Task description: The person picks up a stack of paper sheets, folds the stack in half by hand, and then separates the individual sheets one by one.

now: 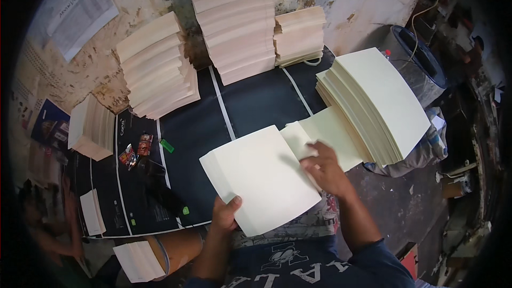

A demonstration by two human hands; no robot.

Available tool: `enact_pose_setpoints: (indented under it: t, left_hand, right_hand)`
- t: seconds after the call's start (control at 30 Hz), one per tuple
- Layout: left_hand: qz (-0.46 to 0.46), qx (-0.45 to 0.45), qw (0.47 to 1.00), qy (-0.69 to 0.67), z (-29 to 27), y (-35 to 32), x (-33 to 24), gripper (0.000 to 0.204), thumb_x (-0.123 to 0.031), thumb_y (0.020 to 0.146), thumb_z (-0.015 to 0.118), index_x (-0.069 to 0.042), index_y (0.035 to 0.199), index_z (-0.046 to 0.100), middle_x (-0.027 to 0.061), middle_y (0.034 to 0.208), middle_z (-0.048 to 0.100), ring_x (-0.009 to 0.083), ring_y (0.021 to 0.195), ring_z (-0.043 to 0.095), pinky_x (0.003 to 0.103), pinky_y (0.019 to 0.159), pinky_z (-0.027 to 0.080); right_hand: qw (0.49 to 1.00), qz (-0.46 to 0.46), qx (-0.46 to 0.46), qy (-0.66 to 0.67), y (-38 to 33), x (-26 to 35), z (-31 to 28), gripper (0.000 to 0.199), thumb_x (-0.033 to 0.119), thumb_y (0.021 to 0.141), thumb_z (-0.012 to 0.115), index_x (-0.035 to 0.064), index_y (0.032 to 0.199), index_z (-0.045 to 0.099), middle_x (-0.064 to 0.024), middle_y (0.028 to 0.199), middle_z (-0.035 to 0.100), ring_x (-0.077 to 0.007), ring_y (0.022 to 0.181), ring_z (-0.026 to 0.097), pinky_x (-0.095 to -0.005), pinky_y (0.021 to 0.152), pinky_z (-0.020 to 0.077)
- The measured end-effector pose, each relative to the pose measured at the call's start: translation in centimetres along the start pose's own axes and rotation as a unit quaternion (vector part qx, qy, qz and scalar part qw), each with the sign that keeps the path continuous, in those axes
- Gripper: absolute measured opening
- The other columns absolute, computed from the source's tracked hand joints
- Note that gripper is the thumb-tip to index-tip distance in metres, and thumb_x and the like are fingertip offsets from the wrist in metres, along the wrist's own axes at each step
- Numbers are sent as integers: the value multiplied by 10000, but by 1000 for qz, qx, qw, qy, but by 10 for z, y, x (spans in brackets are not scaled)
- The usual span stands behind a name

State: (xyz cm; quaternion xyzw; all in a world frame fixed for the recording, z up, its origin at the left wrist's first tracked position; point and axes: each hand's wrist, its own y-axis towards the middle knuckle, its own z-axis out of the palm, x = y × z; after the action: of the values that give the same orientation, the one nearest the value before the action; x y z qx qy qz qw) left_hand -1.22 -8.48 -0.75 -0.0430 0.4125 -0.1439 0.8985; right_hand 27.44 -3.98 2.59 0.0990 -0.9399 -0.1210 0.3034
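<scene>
My left hand (226,214) grips the lower left corner of a folded bundle of white paper sheets (261,178), its thumb on top. The bundle is tilted in front of my body, over the table's near edge. My right hand (326,170) is at its right side, slightly blurred, with bent fingers apart over the paper edge. Whether those fingertips touch the paper is hard to tell. Beneath and beyond that hand lies a pale sheet (333,133), partly tucked under a tall stack of cream paper (381,106) on the right.
Tall paper stacks (234,26) line the wall behind the black table (186,149). A green lighter (167,145) and small packets (144,144) lie on the left. Another person (48,224) is at the far left. A blue-rimmed drum (421,64) stands back right.
</scene>
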Motion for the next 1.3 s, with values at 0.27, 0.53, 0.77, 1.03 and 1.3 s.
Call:
enact_pose_setpoints:
  t: [0.27, 0.53, 0.77, 1.03, 1.3]
  left_hand:
    - [34, 0, 999, 27, -7, -10, -15, 587, -207, 842, 704, 37, 1311, 448, 154, 1178, 598, 261, 1059, 616, 404, 885, 513]
    - [62, -22, 997, 43, -27, -19, -20, 638, -267, 840, 665, 54, 1333, 418, 166, 1199, 589, 282, 1069, 613, 413, 897, 512]
    - [80, -27, 995, 55, -18, -15, -23, 632, -249, 845, 634, 57, 1347, 401, 182, 1228, 573, 294, 1081, 611, 415, 898, 513]
    - [60, -21, 997, 42, -21, -22, -19, 652, -200, 828, 651, 44, 1370, 383, 179, 1241, 571, 315, 1110, 602, 428, 927, 507]
    - [66, -14, 996, 56, -36, -20, -19, 643, -239, 847, 637, 53, 1362, 385, 179, 1235, 572, 307, 1097, 605, 422, 912, 509]
  right_hand:
    - [982, 101, -21, -159, 5, -60, -1, 359, 295, 834, 683, -55, 913, 671, -213, 928, 642, -386, 905, 592, -451, 812, 463]
    - [965, 241, -79, 71, 12, -15, -41, 267, 234, 910, 629, -28, 926, 682, -212, 884, 668, -329, 741, 652, -374, 699, 501]
    - [965, 208, -140, 78, -1, -9, -55, 255, 209, 920, 623, -41, 913, 671, -195, 779, 659, -267, 656, 621, -339, 646, 484]
    - [965, 234, -90, 73, -1, -4, -76, 306, 251, 931, 592, -49, 908, 649, -216, 704, 620, -261, 596, 599, -360, 603, 463]
    - [955, 246, -161, 30, -4, -3, -78, 249, 192, 953, 565, -51, 980, 612, -216, 740, 632, -240, 647, 628, -348, 634, 483]
